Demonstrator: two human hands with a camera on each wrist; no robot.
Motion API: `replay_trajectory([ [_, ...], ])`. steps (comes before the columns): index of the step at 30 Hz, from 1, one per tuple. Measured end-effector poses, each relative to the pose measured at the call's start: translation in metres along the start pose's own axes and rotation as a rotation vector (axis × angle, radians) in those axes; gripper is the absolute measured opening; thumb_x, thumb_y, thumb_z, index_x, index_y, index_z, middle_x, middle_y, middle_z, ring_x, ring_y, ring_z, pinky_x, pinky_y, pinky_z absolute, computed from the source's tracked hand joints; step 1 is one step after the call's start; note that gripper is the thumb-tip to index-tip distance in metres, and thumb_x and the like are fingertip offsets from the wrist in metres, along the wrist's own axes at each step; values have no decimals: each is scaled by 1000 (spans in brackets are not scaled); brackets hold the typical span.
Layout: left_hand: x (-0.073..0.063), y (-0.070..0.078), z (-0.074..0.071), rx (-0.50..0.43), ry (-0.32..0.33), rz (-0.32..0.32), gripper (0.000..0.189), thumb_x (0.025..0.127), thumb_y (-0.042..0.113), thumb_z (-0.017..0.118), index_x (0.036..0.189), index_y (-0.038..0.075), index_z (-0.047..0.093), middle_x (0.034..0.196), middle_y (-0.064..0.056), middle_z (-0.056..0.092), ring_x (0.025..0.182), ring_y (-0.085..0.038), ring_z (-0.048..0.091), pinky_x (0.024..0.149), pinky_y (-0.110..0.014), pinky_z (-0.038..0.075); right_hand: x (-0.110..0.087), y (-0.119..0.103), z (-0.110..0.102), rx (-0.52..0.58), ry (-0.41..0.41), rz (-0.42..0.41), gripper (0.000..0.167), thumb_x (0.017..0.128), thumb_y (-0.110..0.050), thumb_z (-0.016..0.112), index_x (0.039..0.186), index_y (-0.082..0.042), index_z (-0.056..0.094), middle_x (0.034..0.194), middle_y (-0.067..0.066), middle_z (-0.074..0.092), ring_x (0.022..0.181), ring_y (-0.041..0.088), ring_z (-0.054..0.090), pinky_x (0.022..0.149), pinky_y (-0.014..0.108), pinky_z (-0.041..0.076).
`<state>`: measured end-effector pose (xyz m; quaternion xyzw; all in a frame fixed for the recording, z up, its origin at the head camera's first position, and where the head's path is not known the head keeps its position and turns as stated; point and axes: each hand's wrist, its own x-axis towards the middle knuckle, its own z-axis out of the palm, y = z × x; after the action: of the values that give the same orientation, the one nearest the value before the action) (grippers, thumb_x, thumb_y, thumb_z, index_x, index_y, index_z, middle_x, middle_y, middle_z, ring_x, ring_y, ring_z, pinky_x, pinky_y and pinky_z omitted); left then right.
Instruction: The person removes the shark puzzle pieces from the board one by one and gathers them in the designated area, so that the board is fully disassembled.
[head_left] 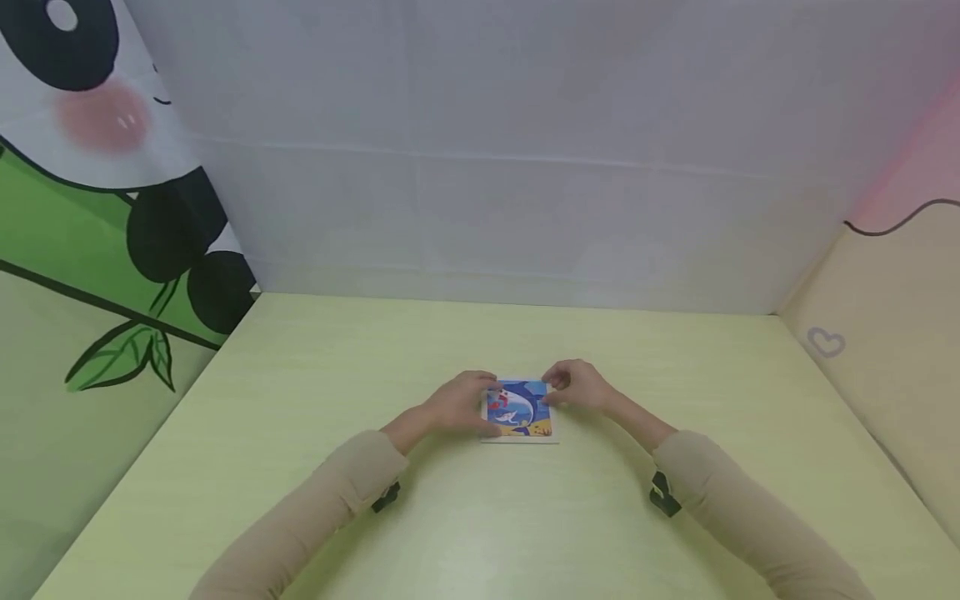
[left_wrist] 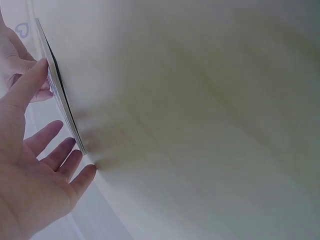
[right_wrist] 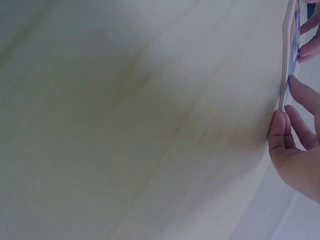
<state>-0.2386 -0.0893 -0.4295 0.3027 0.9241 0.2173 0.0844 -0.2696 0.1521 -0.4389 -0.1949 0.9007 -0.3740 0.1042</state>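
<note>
A small square picture board (head_left: 527, 412) with a white border lies on the table, printed with a blue whale or dolphin over yellow sand. On its left side is my left hand (head_left: 457, 403), thumb on the lower left of the picture and fingers at the far left corner. The left wrist view shows those fingers spread and loosely straight beside the board's edge (left_wrist: 64, 95). My right hand (head_left: 581, 387) pinches the board's far right part between thumb and bent fingers. From the right wrist view, its thumb (right_wrist: 302, 92) touches the picture side and its fingers curl at the corner.
The pale yellow table (head_left: 480, 525) stretches around both forearms. A plain whitish wall panel (head_left: 510, 225) closes off the back. Side walls carry painted cartoon shapes, with a green leaf (head_left: 112, 358) on the left and a small heart (head_left: 826, 342) on the right.
</note>
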Motion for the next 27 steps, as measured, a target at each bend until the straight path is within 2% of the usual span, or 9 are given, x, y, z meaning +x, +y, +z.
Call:
replay_trajectory([
  [10,-2,5,-3,-3,-21,-14,61,69,31,78,119,4,57,134,-15,45,126,-32,37,105,-43,30,-1,0,-1,-10,26,48,27,73,-12,74,96,0,66,84,5,63,75,14,55,66,24,48],
  [18,-1,2,-2,-8,-55,16,61,70,31,77,120,4,56,135,-15,44,126,-33,36,105,-43,29,0,-1,5,-11,79,75,25,72,-11,75,93,0,70,84,7,68,71,14,58,63,23,49],
  [23,1,-1,-1,-13,-65,9,62,70,32,77,122,5,55,137,-14,42,128,-32,35,106,-44,28,0,-3,6,9,104,97,24,71,-10,76,92,0,70,83,8,68,70,13,58,61,23,49],
  [27,3,-4,1,-20,-72,35,61,72,30,76,122,3,55,136,-14,42,127,-32,36,106,-43,29,-2,-5,6,28,117,109,25,70,-9,77,92,1,70,83,10,69,69,13,58,59,22,49],
])
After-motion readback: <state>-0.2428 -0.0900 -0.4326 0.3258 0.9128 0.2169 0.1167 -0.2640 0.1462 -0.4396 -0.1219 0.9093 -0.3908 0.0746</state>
